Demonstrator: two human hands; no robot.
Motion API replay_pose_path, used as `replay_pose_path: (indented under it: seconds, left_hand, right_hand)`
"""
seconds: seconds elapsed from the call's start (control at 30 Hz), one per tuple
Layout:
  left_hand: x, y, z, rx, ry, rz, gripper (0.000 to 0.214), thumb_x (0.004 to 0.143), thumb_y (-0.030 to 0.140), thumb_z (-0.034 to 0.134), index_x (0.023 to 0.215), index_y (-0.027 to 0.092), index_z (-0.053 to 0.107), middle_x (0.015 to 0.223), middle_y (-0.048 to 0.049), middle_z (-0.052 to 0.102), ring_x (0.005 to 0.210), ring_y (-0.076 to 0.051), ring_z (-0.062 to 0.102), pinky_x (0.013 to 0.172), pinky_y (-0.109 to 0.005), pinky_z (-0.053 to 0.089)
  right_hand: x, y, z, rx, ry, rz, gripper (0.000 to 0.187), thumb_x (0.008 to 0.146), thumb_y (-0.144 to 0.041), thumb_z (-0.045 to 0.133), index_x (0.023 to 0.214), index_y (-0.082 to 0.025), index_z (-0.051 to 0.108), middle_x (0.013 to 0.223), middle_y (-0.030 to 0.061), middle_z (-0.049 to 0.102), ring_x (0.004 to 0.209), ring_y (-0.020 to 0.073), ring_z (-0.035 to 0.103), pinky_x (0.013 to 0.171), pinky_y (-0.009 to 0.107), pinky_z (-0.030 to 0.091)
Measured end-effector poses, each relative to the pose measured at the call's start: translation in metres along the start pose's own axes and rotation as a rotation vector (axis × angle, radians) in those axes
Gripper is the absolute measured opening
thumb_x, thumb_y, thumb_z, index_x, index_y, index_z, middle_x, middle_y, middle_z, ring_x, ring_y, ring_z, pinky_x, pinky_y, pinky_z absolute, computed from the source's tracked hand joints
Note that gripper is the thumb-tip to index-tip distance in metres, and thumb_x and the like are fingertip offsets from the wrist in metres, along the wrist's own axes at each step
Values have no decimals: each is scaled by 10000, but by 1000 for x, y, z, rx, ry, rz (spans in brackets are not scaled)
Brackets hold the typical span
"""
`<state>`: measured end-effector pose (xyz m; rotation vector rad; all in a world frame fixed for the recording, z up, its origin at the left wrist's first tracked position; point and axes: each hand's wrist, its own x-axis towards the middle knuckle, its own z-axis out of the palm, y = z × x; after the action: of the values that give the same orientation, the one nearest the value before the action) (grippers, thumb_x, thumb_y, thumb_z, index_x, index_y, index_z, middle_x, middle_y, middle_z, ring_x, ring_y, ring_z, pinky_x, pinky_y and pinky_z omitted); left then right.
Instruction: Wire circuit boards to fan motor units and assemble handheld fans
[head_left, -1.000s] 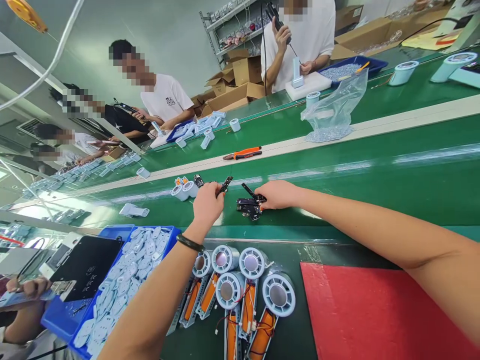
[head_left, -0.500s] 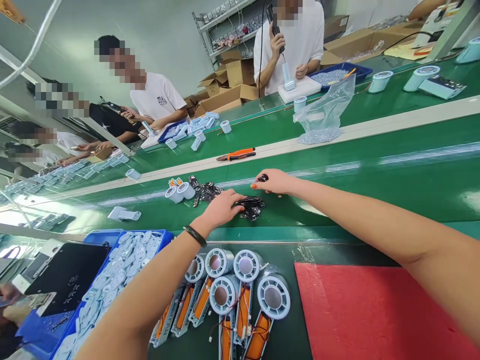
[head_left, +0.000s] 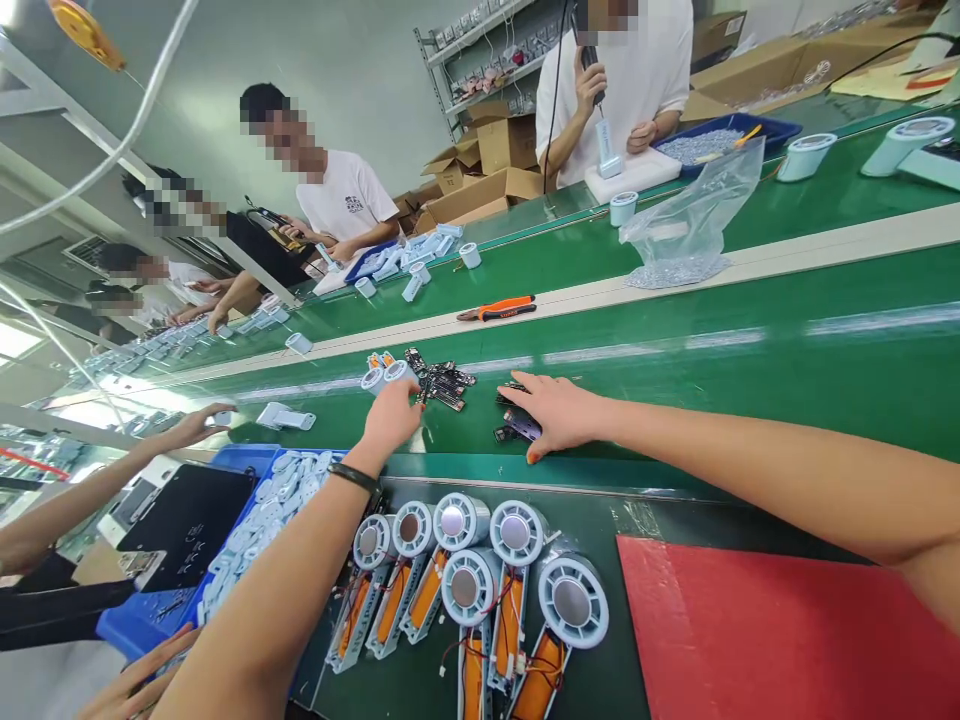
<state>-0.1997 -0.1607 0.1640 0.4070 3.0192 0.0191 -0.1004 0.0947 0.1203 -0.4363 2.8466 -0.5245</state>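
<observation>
My left hand (head_left: 391, 418) has its fingers drawn together at the left edge of a loose pile of black circuit boards (head_left: 448, 384); what is between the fingertips is hidden. Two pale cylinder housings (head_left: 399, 371) stand directly behind that hand. Over a second, smaller stack of black circuit boards (head_left: 517, 426) lies my right hand (head_left: 561, 412), its fingers and thumb spread apart. Part of this stack shows between the thumb and forefinger, and the palm hides the rest. Both piles rest on the green conveyor belt (head_left: 675, 380).
Several light-blue fan-like units (head_left: 573, 597) with orange batteries lie below, beside a red board (head_left: 780, 620). A blue bin (head_left: 262, 510) of pale parts is at left, near another person's arm (head_left: 150, 445). Pliers (head_left: 499, 308) and a plastic bag (head_left: 690, 225) lie beyond.
My left hand has moved left, off the smaller stack to the other pile. My right hand has come down onto the smaller stack and spread. Another person's arm has entered at left.
</observation>
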Motion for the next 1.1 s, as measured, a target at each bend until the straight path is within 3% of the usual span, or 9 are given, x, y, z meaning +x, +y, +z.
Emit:
replay_pose_path:
  seconds: [0.1,0.2,0.37,0.5,0.6,0.7,0.77,0.93,1.1]
  left_hand:
    - [13,-13,-3,23,-40,-94,340,929,213,647,1254,109,649,1287,-212,683,1258,-373,637,1049,-443,508]
    - [22,-13,7,16,-80,-130,399,950,318,672,1284,102,643,1249,-204,704,1232,-360,655,1030,-456,524]
    - [37,-4,22,-34,-91,-183,339,954,386,702,1186,140,677,1228,-120,711,1159,-256,678,1037,-456,534]
    - [43,-3,20,-93,-91,-237,230,944,346,722,1024,131,701,1109,-92,728,1103,-239,684,1013,-454,547]
    - [37,-4,14,-177,-36,-271,156,904,268,749,957,129,704,1051,-87,737,1096,-246,687,1018,-461,543]
    - [23,1,9,-332,29,-289,69,868,130,698,936,129,685,957,-87,738,1003,-247,719,958,-410,564]
    - [11,13,7,-488,35,-283,130,875,93,630,993,137,661,882,-67,727,871,-222,740,843,-342,590]
    - [-18,71,15,-893,-103,-204,222,877,81,621,1093,133,612,801,-29,707,659,-145,716,666,-245,592]
    - [-24,124,27,-1072,-192,-96,136,899,118,652,1034,116,640,800,-58,718,666,-131,710,665,-225,591]
  right_hand:
    - [-4,2,-1,-129,-26,0,905,882,-295,844,1633,-231,342,1627,193,326,1425,422,425,1102,521,484]
    - [1,1,-7,-183,-23,13,754,944,-173,703,1620,-196,370,1455,195,522,1311,385,528,1048,482,513]
    - [8,-2,-8,-196,-8,54,797,896,-98,683,1624,-195,372,1352,220,557,1189,406,586,935,462,550]
    - [5,1,-4,-130,32,69,839,886,-48,656,1644,-204,332,1321,220,570,1169,410,601,912,454,547]
    - [4,6,-4,-18,67,86,837,844,11,635,1618,-199,395,1294,225,588,1128,423,625,888,460,541]
    - [6,14,-5,188,121,125,827,781,49,642,1557,-191,488,1251,206,622,1120,425,631,898,453,527]
    - [11,20,-5,399,153,150,745,769,29,667,1472,-198,563,1177,153,667,1083,382,651,881,409,532]
    - [28,28,0,1065,229,234,326,917,-173,625,1239,-189,579,947,58,695,791,227,684,650,283,546]
    - [34,20,10,1516,293,246,296,858,-296,779,1035,-196,564,796,24,661,658,190,642,525,238,498]
